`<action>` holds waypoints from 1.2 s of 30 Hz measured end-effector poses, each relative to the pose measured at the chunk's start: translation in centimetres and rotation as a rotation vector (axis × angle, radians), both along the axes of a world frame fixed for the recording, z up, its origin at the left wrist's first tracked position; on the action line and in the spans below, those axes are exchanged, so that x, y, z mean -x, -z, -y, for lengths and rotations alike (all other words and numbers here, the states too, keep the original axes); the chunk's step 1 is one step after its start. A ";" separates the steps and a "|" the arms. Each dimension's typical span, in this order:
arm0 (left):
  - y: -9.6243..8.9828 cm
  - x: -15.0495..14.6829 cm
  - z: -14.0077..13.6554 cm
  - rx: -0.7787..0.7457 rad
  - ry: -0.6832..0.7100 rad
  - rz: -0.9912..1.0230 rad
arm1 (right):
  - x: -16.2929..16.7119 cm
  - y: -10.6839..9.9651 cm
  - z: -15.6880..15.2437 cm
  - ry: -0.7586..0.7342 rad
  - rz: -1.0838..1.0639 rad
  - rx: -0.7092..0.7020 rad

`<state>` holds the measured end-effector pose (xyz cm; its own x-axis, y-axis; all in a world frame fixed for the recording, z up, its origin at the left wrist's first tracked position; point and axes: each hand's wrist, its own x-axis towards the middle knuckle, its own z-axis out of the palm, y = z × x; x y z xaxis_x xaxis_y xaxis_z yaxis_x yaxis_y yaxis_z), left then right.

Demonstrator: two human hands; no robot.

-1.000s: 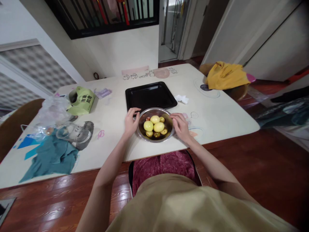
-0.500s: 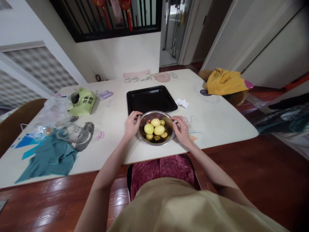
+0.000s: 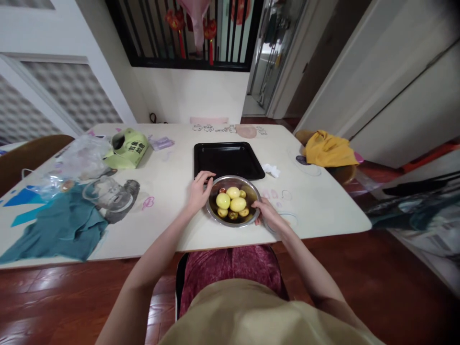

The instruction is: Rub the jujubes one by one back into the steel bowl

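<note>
Nearest, a round, silvery metal bowl [image 3: 253, 193] stands on the white, drawn-on desk [image 3: 323, 206] close to the front edge, apparently for easy reach. The bare right hand [image 3: 267, 213] pinches its rim, thumb above and fingers lower down, a grip that seems suited to steadying it. The bare left hand [image 3: 201, 192] is loosely spread at the opposite rim (whether it touches cannot be told). Inside, smooth, pale-yellow, rounded fruit-like pieces [image 3: 237, 204] sit among smaller, brownish-yellow ones [image 3: 233, 215], the sloping wall probably keeping them gathered. Just beyond, a black, rectangular, raised-rim tray [image 3: 230, 159] lies flat; a crumpled white tissue [image 3: 272, 170] rests beside its near right corner.
</note>
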<state>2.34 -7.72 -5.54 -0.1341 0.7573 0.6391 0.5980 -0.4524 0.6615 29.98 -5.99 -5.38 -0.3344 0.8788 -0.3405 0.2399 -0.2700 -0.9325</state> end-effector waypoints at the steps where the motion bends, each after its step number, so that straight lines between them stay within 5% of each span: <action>1: -0.1 -0.1 0.1 -0.013 -0.007 0.010 | 0.0 -0.3 -0.2 0.007 0.011 -0.010; 9: -0.5 -0.1 0.4 -0.085 -0.058 0.047 | 0.6 -3.9 -5.2 0.072 0.058 -0.122; 19: 1.5 0.1 -0.7 0.089 0.013 -0.032 | 5.8 -6.0 -13.6 0.146 0.232 -0.251; 28: 3.3 0.9 -1.6 0.219 0.014 -0.145 | 7.8 -5.4 -15.7 0.077 0.450 -0.437; 36: 3.6 1.2 -1.8 0.218 0.017 -0.206 | 9.1 -7.9 -15.8 0.057 0.691 -0.699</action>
<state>1.18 -5.93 -9.16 -0.0048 0.8809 0.4732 0.7231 -0.3238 0.6101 20.84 9.82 2.56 -0.2078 0.9655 0.1571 0.7962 0.2602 -0.5462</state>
